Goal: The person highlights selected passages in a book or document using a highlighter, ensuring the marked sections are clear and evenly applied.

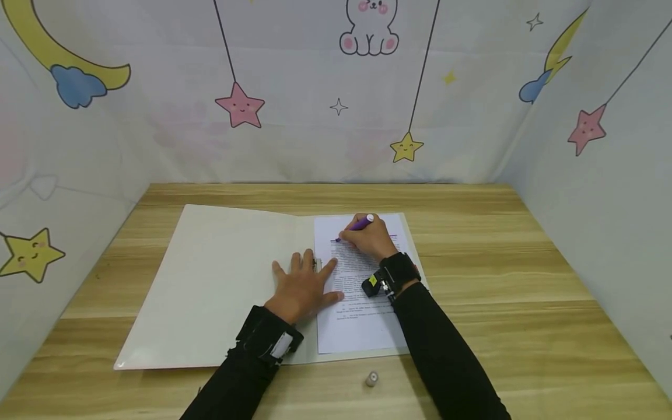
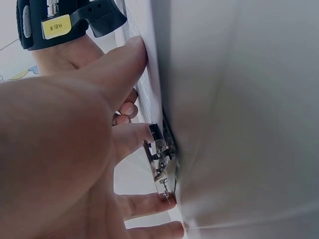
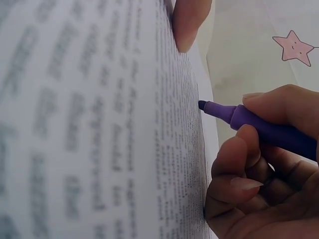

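My right hand pinches a purple marker between thumb and fingers. The marker's dark tip meets the upper text of a printed sheet. Purple strokes show along the top lines of that text. My left hand lies spread, its thumb and index finger on the sheet's left edge and its other fingers over the folder. Under the sheet lies an opened white folder. A metal clip at the folder's spine shows beside the left fingers in the left wrist view, partly hidden by them in the head view.
A small greyish cylinder stands on the wooden table in front of the folder. Cloth walls printed with stars and a moon enclose the table at the back and sides. Both wrists wear black camera straps.
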Demonstrator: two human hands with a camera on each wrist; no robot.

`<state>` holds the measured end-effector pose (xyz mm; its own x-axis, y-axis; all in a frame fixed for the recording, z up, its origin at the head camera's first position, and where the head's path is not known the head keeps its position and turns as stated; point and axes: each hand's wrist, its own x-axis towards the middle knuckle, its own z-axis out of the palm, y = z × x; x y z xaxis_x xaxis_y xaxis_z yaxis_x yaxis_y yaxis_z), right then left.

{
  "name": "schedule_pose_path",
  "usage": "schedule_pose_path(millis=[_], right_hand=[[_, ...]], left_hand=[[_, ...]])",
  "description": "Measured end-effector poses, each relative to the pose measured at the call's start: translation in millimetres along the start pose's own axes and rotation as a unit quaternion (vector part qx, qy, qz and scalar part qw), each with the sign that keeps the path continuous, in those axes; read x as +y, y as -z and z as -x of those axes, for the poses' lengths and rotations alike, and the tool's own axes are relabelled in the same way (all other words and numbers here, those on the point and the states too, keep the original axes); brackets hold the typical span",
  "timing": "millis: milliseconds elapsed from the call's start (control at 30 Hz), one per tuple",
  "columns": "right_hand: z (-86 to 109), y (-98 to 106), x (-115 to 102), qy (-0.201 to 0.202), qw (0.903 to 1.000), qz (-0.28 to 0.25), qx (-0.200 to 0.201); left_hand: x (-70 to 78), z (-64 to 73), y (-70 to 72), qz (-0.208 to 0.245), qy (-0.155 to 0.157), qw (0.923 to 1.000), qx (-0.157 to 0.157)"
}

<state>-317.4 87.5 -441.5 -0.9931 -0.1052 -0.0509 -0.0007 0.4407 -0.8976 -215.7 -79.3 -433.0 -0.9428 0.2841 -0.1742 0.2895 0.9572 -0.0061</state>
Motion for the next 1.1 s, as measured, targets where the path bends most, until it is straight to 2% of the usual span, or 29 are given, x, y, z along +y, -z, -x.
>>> schedule_pose_path(millis=[233, 600, 833, 1100], right_hand=[[-0.7, 0.6, 0.0, -0.009, 1.0, 0.004, -0.002], [-2.7, 1.5, 3.9, 0.017, 0.9998, 0.005, -0.007], [-4.3, 4.9, 5.7, 0.024, 0.9997, 0.011, 0.0], [-4.3, 4.5, 5.9, 0.02, 0.9997, 0.012, -0.003]], left_hand=[[-0.2, -0.8, -0.2, -0.001, 0.0, 1.0, 0.002], [-0.4, -2.5, -1.7, -0.009, 0.002, 0.9999, -0.004], [-0.4, -3.4, -1.4, 0.002, 0.005, 0.9999, -0.009], [-0.6, -1.6, 0.0, 0.003, 0.002, 1.0, 0.0]])
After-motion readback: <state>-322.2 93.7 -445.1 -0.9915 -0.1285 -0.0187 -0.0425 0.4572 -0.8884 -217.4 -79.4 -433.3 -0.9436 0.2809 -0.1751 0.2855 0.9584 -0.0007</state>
